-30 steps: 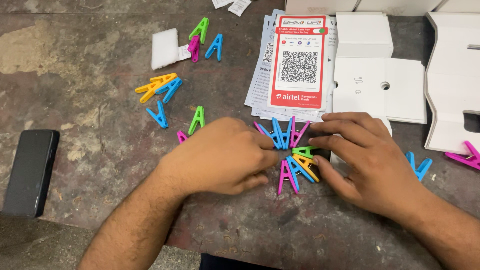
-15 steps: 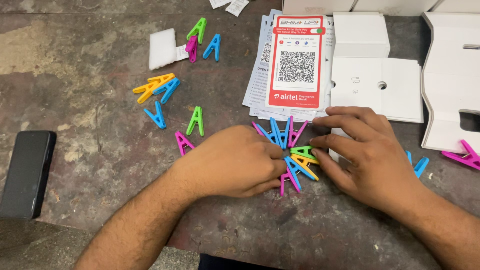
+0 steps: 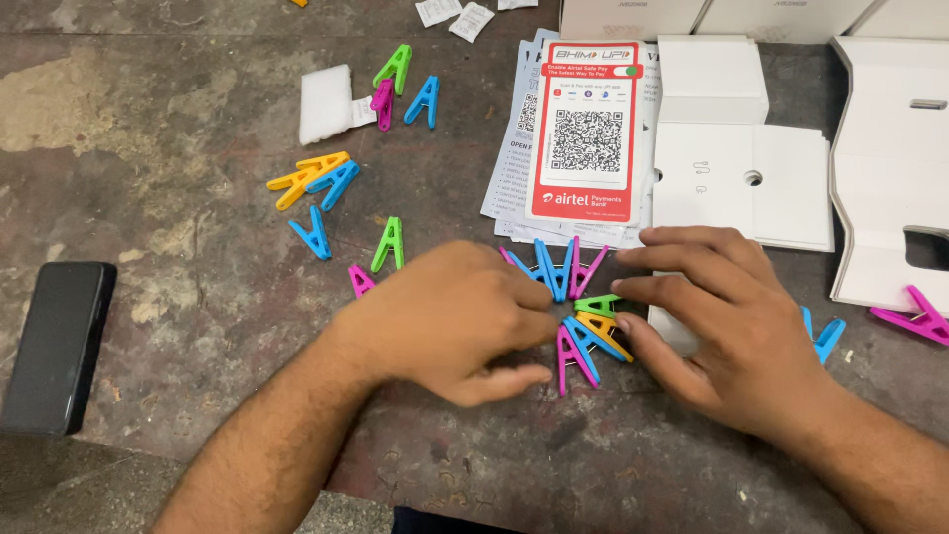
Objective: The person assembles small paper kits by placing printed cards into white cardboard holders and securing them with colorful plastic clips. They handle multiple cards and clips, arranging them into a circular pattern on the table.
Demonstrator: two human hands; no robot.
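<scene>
Since a moment ago the left hand (image 3: 450, 321) and right hand (image 3: 727, 331) have barely shifted, fingers still curled narrowly around the clustered plastic clips (image 3: 578, 316) on the desk (image 3: 178, 336), gathering them together.

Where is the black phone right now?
The black phone lies flat at the table's far left edge, well apart from the left hand and the coloured pegs.
</scene>
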